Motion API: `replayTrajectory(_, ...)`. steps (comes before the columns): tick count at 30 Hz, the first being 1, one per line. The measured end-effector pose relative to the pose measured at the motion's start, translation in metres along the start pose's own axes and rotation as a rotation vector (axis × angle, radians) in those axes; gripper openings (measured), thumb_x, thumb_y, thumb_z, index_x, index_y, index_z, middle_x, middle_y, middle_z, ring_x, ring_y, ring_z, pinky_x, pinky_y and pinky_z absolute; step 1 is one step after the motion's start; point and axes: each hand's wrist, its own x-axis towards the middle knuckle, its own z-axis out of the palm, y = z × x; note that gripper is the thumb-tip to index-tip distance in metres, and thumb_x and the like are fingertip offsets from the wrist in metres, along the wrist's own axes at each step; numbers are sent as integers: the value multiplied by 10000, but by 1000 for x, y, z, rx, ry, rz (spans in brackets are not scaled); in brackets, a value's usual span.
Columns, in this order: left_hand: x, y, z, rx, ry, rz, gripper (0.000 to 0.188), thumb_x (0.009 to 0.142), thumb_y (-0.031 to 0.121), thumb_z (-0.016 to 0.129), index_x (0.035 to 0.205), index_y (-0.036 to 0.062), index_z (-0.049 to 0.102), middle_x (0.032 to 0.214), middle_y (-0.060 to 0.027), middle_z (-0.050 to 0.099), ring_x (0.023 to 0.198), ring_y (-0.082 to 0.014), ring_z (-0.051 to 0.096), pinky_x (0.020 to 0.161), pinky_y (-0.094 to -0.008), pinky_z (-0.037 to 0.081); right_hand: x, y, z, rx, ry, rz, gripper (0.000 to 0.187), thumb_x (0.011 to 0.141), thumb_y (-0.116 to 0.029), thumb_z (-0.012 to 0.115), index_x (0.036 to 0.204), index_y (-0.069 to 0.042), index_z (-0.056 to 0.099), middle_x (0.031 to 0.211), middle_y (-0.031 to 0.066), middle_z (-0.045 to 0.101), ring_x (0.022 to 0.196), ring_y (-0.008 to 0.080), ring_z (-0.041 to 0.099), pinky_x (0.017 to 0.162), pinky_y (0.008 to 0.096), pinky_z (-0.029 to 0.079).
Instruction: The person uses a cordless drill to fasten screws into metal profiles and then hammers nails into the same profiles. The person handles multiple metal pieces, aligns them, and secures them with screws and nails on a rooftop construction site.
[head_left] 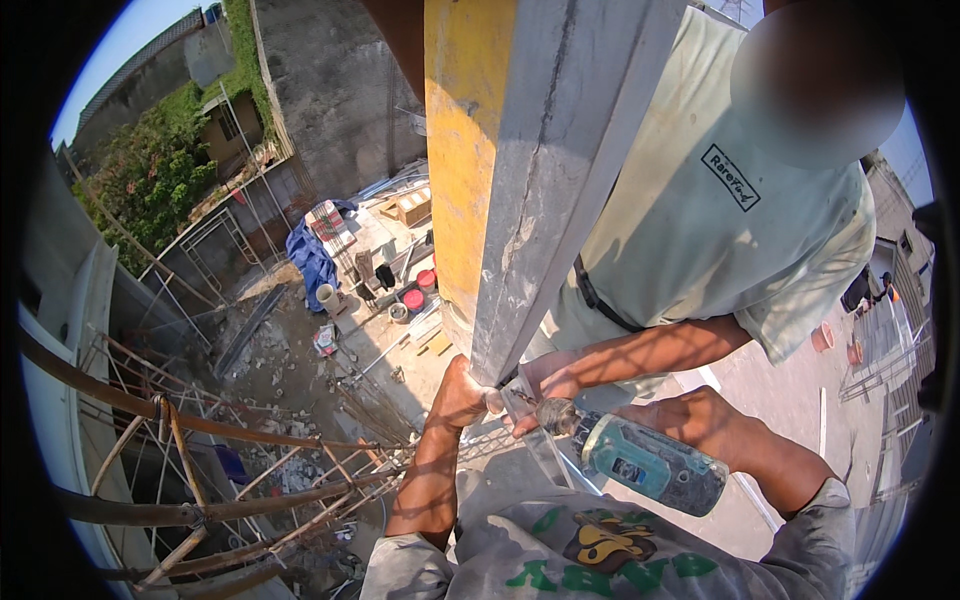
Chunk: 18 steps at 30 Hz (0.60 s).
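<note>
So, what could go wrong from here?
The cordless drill could slip beside the yellow-and-grey post and catch the left grip close by. The co-worker's fingers are also near the chuck, so they may get caught. If the right grip loosens, the drill might fall.

Open-air site in strong daylight, with blue sky [88, 78] at upper left and hard shadows on the ground [265, 385]. A tall grey wall [330, 90], its surface stained and uneven, stands at the rear; creeper [243, 50] hangs along its left edge, and a leafy bush [155, 160] grows near a small window [228, 122]. The ground at left is strewn with rubble, while a pale, flat floor [790, 400] extends at right
</note>
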Motion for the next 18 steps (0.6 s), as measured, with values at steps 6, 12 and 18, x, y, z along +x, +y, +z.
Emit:
replayTrajectory(6,1,-2,2,-37,-3,-10,506,692,299,810,1050,-28,665,918,-26,686,830,-108,597,744,-297,502,2,-1,-2,-18,14,-6,646,704,-307,769,1294,-96,612,1183,85,692,972,275,704,821,381,564)
replayTrajectory(12,0,-1,2,-93,-32,16,568,662,328,836,1069,-29,663,954,-25,685,855,-119,608,774,-294,503,3,-1,-4,-61,-5,-27,720,673,-315,786,1320,-75,583,1064,96,715,914,281,709,785,389,571)
replayTrajectory(18,0,1,2,-96,-10,-22,606,640,321,840,1096,-31,653,962,-21,681,870,-123,607,792,-287,499,3,-1,-5,-68,-15,11,745,658,-314,799,1330,-79,579,967,102,718,865,286,713,740,385,574)
